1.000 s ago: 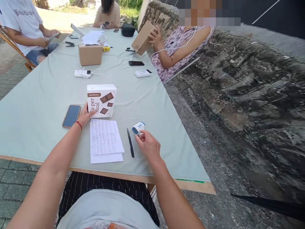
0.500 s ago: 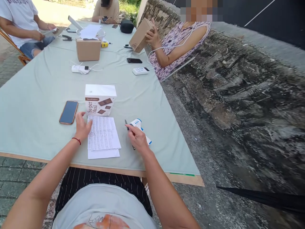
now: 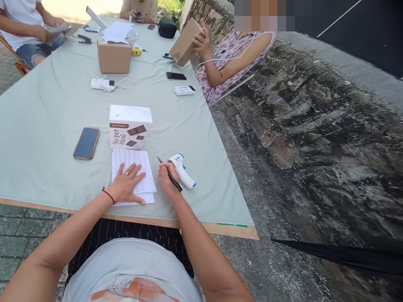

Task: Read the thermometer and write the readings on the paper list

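Note:
My left hand (image 3: 129, 184) lies flat with fingers spread over the printed sheets (image 3: 149, 176), covering much of the text. Just right of the paper, my right hand (image 3: 168, 178) grips a black pen (image 3: 174, 181), its tip pointing away from me and its back end toward me. A white and blue infrared thermometer (image 3: 184, 172) rests on the table close beside that hand. Behind the sheets stands a white "Super Meal" box (image 3: 130, 126), upright. To its left lies a phone (image 3: 86, 143) with an orange-brown case.
Farther along the cloth-covered table (image 3: 47, 126) are a white cabled device (image 3: 103, 84), a cardboard box (image 3: 115, 58) topped with papers, a black phone (image 3: 176, 76) and a white device (image 3: 184, 90). A person at right holds a brown box (image 3: 186, 42). Two others sit at the far end.
My left hand has moved from the sheets' left edge onto them and flattened out. My right hand has turned the pen and shifted slightly left, off the thermometer.

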Motion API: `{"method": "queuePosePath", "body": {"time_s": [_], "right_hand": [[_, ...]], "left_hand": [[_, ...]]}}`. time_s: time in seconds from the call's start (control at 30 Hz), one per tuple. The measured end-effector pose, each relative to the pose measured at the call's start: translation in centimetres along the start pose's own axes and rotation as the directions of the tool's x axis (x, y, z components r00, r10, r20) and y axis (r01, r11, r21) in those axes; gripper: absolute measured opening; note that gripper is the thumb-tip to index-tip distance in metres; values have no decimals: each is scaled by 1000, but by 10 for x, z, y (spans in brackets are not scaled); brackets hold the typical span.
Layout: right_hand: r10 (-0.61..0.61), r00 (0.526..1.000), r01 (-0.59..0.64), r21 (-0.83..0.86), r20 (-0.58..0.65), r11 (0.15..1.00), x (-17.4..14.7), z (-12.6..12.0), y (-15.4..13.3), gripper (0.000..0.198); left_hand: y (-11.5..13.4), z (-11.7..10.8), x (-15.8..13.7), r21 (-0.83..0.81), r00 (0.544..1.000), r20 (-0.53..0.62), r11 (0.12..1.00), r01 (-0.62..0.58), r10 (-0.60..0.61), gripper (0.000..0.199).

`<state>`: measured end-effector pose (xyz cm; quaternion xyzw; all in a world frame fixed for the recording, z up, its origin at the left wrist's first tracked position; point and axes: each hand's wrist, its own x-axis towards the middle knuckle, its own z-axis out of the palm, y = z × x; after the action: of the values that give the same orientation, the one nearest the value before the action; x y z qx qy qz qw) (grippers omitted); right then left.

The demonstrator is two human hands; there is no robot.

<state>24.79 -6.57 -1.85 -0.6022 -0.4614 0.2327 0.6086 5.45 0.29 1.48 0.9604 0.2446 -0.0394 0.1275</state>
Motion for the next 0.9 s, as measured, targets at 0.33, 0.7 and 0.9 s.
{"method": "queuePosePath", "body": {"time_s": [0.33,0.7,0.9], "right_hand": [[189,978,-186,42,-86,982,-23,12,-4,24],[186,981,-189,-72,-50,979,-29,19,-6,21],[198,980,-197,-96,2,976,-30,19,-3,21]], "left_hand": [[-6,1,-4,1,997,-66,1000,-30,30,87],[1,3,0,-40,988,-141,997,63,-68,49],[1,6,1,-35,986,-149,997,65,-69,50]]}}
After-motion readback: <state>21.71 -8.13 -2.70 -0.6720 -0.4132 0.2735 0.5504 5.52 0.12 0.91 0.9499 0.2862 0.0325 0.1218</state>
